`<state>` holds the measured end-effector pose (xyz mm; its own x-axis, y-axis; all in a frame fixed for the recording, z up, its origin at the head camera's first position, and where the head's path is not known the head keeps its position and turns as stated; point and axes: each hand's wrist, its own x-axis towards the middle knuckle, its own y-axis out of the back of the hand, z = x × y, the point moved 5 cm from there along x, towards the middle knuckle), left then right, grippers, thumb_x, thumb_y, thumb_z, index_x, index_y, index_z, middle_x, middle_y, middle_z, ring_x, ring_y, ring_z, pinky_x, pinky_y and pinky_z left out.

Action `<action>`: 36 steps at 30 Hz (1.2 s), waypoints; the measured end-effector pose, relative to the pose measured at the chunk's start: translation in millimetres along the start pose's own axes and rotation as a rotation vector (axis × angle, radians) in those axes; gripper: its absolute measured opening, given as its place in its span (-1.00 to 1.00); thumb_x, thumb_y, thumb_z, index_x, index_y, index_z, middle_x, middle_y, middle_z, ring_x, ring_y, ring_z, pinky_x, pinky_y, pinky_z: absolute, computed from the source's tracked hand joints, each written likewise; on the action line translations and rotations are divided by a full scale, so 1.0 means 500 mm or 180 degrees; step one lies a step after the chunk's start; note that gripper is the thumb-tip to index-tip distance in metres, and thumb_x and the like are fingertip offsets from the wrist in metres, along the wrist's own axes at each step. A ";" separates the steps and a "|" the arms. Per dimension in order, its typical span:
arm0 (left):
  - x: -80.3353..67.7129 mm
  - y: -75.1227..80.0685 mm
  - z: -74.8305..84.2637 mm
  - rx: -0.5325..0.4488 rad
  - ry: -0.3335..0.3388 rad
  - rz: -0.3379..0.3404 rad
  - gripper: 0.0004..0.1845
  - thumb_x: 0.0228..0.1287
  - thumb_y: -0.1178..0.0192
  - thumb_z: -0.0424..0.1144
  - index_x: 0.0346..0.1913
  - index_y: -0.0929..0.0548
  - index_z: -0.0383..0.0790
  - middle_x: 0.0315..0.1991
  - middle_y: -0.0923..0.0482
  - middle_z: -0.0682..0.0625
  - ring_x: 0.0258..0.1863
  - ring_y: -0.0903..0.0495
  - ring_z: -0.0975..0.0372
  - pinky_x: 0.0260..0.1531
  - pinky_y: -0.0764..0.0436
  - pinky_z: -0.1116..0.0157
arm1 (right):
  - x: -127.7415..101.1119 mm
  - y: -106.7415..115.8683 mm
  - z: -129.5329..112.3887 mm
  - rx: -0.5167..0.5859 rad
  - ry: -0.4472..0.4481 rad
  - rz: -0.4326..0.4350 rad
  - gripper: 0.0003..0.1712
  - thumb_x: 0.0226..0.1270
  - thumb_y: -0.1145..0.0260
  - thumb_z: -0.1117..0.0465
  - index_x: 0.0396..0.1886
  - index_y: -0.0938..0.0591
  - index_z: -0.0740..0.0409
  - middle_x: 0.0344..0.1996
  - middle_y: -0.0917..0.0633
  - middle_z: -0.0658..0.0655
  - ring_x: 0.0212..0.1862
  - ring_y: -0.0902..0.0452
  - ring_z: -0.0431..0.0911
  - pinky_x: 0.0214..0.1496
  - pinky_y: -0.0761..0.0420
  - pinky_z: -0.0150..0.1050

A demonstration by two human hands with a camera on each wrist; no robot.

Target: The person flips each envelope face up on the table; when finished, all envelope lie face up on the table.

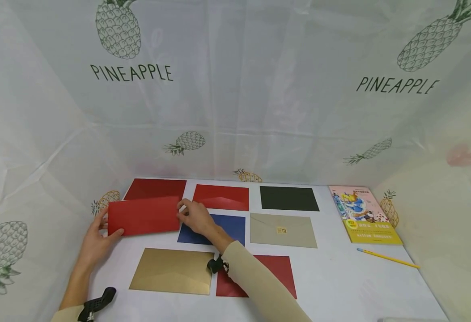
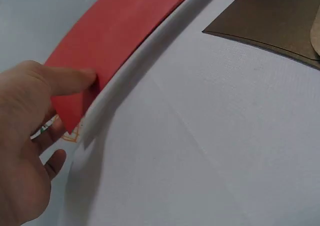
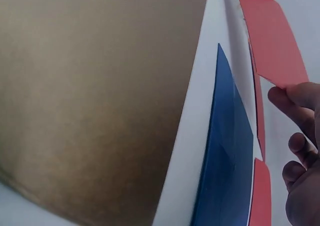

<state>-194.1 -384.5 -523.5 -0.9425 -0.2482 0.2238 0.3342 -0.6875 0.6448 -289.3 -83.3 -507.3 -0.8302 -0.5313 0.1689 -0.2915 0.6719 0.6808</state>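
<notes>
A red envelope is held up by its two short ends, overlapping a darker red envelope at the back left of the table. My left hand pinches its left end, thumb on the front face and fingers behind. At the opposite end, my right hand pinches the edge between thumb and index finger, the other fingers curled below. A blue envelope lies partly under the right hand and forearm. Nearer to me is a gold envelope, large in the right wrist view.
Another red envelope and a dark green one lie along the back. A grey envelope with a small gold sticker sits mid-table. The right forearm crosses a red envelope in front. On the right are a book and a yellow pencil.
</notes>
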 end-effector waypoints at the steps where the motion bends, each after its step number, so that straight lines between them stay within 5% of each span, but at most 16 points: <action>1: 0.001 -0.002 0.001 0.0061 -0.0055 -0.0036 -0.05 0.29 -0.37 -0.24 0.61 -0.04 -0.14 0.17 -0.38 -0.37 0.02 -0.32 0.00 -0.31 -0.41 0.35 | 0.000 -0.002 0.001 -0.0045 0.0009 -0.0024 -0.75 0.43 -0.35 0.11 0.04 -0.59 -0.04 -0.19 -0.81 -0.10 -0.21 -0.67 -0.41 -0.14 -0.56 -0.50; 6: 0.013 -0.013 -0.002 0.0303 -0.0230 -0.0122 0.01 0.18 -0.44 -0.31 0.58 -0.05 -0.33 0.10 -0.35 -0.41 -0.02 -0.34 -0.12 -0.28 -0.51 0.14 | -0.003 -0.012 0.005 -0.0211 -0.0027 -0.0220 -0.65 0.37 -0.40 0.08 0.10 -0.57 -0.05 -0.18 -0.79 -0.17 -0.07 -0.60 -0.38 -0.04 -0.53 -0.48; 13: 0.025 -0.028 -0.010 0.0536 -0.0302 -0.0339 0.17 0.03 -0.56 -0.21 0.59 0.00 -0.30 0.12 -0.31 -0.47 0.00 -0.39 -0.28 -0.24 -0.63 -0.23 | -0.011 -0.029 0.012 -0.0564 -0.0053 -0.0440 -0.49 0.28 -0.48 0.05 0.19 -0.56 -0.05 -0.24 -0.67 -0.26 -0.15 -0.47 -0.36 -0.13 -0.50 -0.49; 22: 0.035 -0.035 -0.013 0.0718 -0.0206 -0.0473 0.15 0.03 -0.54 -0.19 0.59 -0.01 -0.30 0.18 -0.23 -0.54 0.14 -0.22 -0.39 -0.16 -0.49 -0.34 | -0.010 -0.033 0.006 -0.0965 0.0139 -0.0447 -0.50 0.26 -0.49 0.01 0.17 -0.63 -0.02 -0.28 -0.59 -0.17 -0.19 -0.38 -0.32 -0.20 -0.44 -0.48; 29: 0.036 -0.031 -0.014 0.0813 -0.0187 -0.0764 0.02 0.06 -0.51 -0.17 0.46 -0.17 -0.54 0.20 -0.18 -0.55 0.17 -0.14 -0.41 -0.05 -0.40 -0.34 | -0.018 -0.035 0.005 -0.1383 0.0151 -0.0550 -0.54 0.24 -0.46 -0.16 0.12 -0.71 -0.20 0.00 -0.59 -0.09 0.03 -0.39 -0.24 0.05 -0.47 -0.34; 36: 0.036 -0.029 -0.015 0.0788 -0.0090 -0.0975 -0.10 0.12 -0.47 -0.12 0.41 -0.29 -0.50 0.31 -0.10 -0.56 0.25 -0.03 -0.46 0.06 -0.20 -0.36 | -0.020 -0.031 0.006 -0.1430 0.0156 -0.0518 -0.54 0.23 -0.45 -0.21 0.11 -0.72 -0.26 0.17 -0.55 -0.08 0.13 -0.37 -0.20 0.10 -0.46 -0.32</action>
<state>-215.9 -384.0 -534.1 -0.9993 -0.0359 0.0116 0.0291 -0.5406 0.8408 -278.1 -86.9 -521.9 -0.7643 -0.6421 0.0606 -0.1725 0.2942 0.9401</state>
